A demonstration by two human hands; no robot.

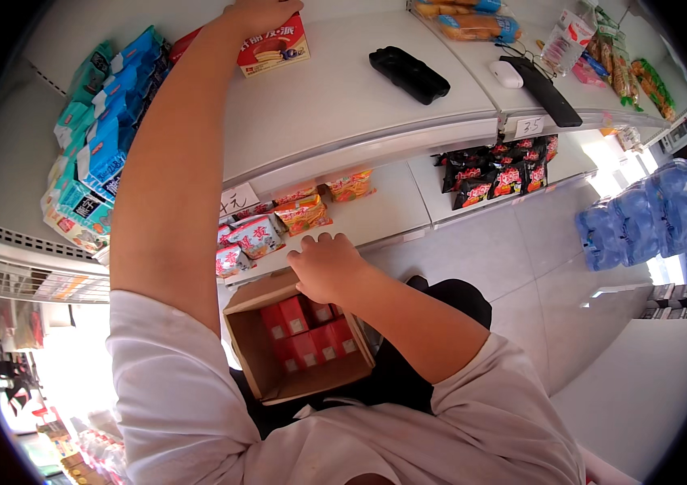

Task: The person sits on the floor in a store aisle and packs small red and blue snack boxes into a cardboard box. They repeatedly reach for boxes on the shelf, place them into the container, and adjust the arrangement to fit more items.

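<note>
At the top of the view, my left hand (264, 15) lies over the upper edge of a red and cream snack box (276, 47) on the white upper shelf (331, 91); its fingertips are partly cut off, so its grip is unclear. Part of another red box (187, 43) shows behind that forearm. My right hand (326, 267), fingers curled, is over the rim of an open cardboard carton (258, 388) at my lap. Whether it grips the rim does not show clearly. Several red boxes (304, 351) lie inside the carton.
Blue and teal snack packs (107, 145) stand at left. A black tray (410, 74), a white earbud case (506, 74), eyeglasses (525, 51) and a bottle (567, 39) lie on the upper shelf. Below are orange packets (304, 213) and black packets (495, 176). Wrapped water bottles (640, 215) stand at right.
</note>
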